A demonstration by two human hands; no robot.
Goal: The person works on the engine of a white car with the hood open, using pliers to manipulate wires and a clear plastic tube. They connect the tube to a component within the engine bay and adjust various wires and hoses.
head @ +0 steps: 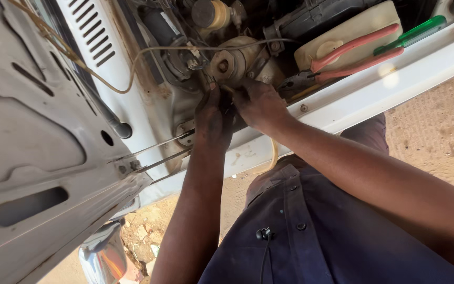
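Both my hands reach into a white car's open engine bay. My left hand hangs down over the bay's edge, fingers curled around something dark below a beige round engine part. My right hand is pressed close beside it, fingers closed on the same spot. What they grip is hidden between the two hands. A thin beige cable loops from the raised hood to that part.
Red-handled pliers and a green-handled screwdriver lie on the white fender rail beside a cream fluid tank. The raised white hood fills the left. Sandy ground lies below.
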